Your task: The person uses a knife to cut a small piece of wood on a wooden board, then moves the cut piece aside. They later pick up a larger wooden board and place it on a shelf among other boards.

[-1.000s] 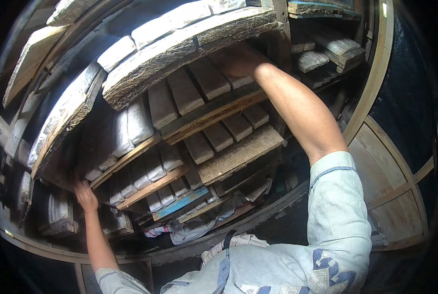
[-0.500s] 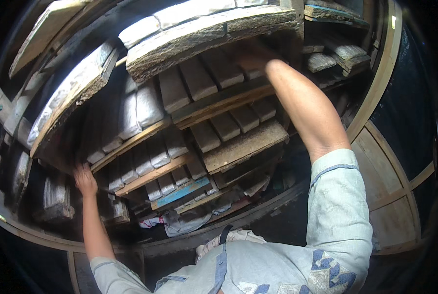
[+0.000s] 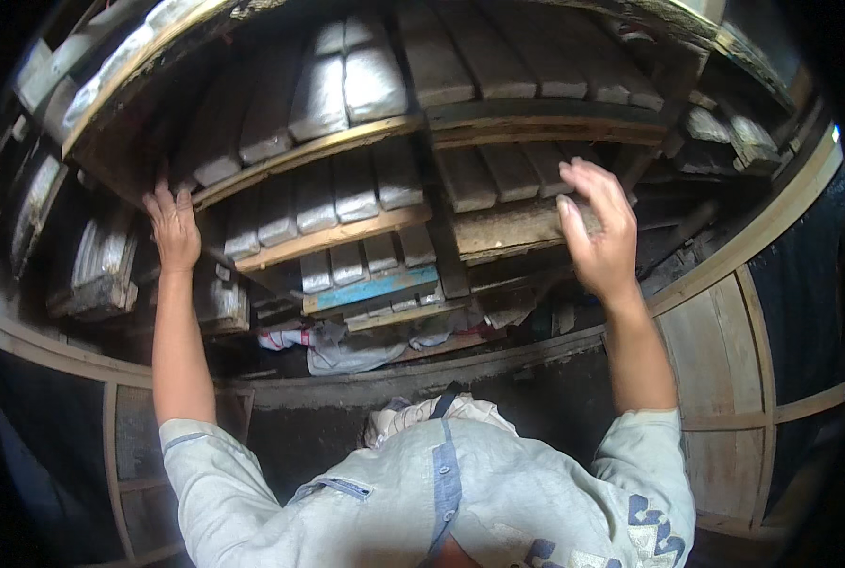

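Long plastic-wrapped blocks (image 3: 373, 83) lie side by side in rows on wooden shelves. My left hand (image 3: 174, 230) is raised at the left end of the middle shelf board (image 3: 299, 163), fingers stretched upward and nothing visible in them. Its fingertips reach into shadow, so I cannot tell what they touch. On the right, my right hand (image 3: 600, 227) is open, thumb apart from the fingers, holding nothing. It is in front of the right end of a rough shelf board (image 3: 508, 230) that carries more wrapped blocks (image 3: 510, 173).
Overhead, a thick board edge (image 3: 172, 30) crosses the top. Lower down are a blue-painted shelf edge (image 3: 370, 289) and a pale crumpled cloth (image 3: 356, 355). More stacked blocks (image 3: 101, 256) stand at the left. A wooden frame (image 3: 758, 251) with panels curves along the right.
My right hand has come out from the upper right shelf, moving down and nearer. My left hand stays near the same shelf end. The view has shifted, showing the shelves more squarely.
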### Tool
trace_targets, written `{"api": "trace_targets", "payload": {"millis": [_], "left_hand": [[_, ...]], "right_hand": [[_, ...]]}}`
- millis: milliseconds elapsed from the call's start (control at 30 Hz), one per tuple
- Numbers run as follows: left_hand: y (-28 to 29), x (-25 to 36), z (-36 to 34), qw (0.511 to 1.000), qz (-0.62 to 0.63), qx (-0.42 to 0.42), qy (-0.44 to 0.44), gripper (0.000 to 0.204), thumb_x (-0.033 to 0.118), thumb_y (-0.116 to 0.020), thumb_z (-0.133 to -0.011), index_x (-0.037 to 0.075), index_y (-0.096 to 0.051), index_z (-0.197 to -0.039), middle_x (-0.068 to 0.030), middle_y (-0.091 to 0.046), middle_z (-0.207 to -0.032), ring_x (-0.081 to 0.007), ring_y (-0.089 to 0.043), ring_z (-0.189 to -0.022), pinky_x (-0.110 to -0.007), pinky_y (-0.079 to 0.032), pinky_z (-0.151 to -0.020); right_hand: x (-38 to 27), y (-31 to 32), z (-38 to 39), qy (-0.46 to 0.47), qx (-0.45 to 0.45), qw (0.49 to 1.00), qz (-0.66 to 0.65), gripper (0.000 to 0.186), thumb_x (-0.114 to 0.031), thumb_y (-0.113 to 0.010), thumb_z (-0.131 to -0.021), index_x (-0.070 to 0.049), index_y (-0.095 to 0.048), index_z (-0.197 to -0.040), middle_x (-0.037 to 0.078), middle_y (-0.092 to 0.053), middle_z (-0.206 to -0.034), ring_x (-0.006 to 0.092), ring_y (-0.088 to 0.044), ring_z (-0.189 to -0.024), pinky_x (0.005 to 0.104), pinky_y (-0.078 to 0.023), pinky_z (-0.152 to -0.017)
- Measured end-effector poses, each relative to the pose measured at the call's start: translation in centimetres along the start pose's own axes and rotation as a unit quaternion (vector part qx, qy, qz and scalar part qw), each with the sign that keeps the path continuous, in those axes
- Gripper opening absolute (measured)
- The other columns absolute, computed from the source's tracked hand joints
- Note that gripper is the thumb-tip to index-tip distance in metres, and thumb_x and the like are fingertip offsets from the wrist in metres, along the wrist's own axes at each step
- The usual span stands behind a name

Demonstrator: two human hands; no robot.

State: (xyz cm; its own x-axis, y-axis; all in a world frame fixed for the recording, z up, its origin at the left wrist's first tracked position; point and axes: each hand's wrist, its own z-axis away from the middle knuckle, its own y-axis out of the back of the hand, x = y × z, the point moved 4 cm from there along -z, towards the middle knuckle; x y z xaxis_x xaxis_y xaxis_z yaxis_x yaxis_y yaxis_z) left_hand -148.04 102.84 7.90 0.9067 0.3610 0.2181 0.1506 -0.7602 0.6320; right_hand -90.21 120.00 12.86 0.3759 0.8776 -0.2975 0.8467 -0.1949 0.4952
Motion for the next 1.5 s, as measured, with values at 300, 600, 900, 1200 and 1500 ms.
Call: {"api": "trace_targets", "payload": {"millis": [300,600,900,1200,1500], "left_hand": [[-1.6,6.7,19.1,0.98,0.19,-0.031,0.055,0.06,0.041,-0.034,-0.109,0.001,-0.031,-0.154,-0.0238,-0.025,-0.158,-0.0378,-0.022,-0.149,-0.049,-0.021,-0.12],[-13.7,5.1,33.9,0.662,0.449,-0.228,0.555,0.1,0.058,-0.061,-0.095,0.012,-0.002,-0.162,-0.0228,-0.017,-0.164,-0.0313,-0.022,-0.15,-0.046,-0.02,-0.119],[-19.7,4.3,34.0,0.62,0.494,-0.244,0.558,0.086,0.05,-0.061,-0.098,0.023,-0.01,-0.161,-0.017,-0.037,-0.156,-0.0346,-0.049,-0.129,-0.046,-0.043,-0.102],[-19.3,4.6,33.2,0.662,0.467,-0.221,0.543,0.056,0.039,-0.058,-0.103,0.02,-0.043,-0.153,-0.0062,-0.062,-0.127,-0.0182,-0.058,-0.097,-0.038,-0.052,-0.082],[-20.0,4.1,33.2,0.708,0.454,-0.174,0.513,0.052,0.026,-0.059,-0.102,0.004,-0.048,-0.147,-0.0108,-0.064,-0.13,-0.0194,-0.061,-0.103,-0.032,-0.049,-0.091]], "right_hand": [[4.4,-2.1,34.9,-0.707,-0.06,0.688,-0.154,0.031,-0.012,-0.067,-0.093,0.0,-0.068,-0.121,0.007,-0.07,-0.11,0.0144,-0.064,-0.094,0.0281,-0.051,-0.079],[4.9,-3.2,43.3,-0.708,-0.141,0.688,-0.067,0.033,-0.008,-0.067,-0.09,0.002,-0.067,-0.121,0.008,-0.072,-0.1,0.0132,-0.063,-0.085,0.028,-0.05,-0.077],[3.5,-5.1,45.0,-0.639,-0.247,0.726,-0.056,0.036,-0.015,-0.071,-0.089,0.001,-0.068,-0.121,0.012,-0.074,-0.104,0.0183,-0.068,-0.093,0.0316,-0.052,-0.085],[3.2,-3.2,54.0,-0.725,-0.272,0.631,-0.041,0.029,-0.013,-0.075,-0.085,0.001,-0.072,-0.111,0.009,-0.074,-0.097,0.0183,-0.068,-0.087,0.0315,-0.052,-0.08],[3.4,-6.3,51.2,-0.73,-0.254,0.627,-0.1,0.024,-0.008,-0.073,-0.088,0.001,-0.07,-0.11,0.006,-0.071,-0.09,0.0137,-0.063,-0.074,0.0295,-0.051,-0.067]]}}
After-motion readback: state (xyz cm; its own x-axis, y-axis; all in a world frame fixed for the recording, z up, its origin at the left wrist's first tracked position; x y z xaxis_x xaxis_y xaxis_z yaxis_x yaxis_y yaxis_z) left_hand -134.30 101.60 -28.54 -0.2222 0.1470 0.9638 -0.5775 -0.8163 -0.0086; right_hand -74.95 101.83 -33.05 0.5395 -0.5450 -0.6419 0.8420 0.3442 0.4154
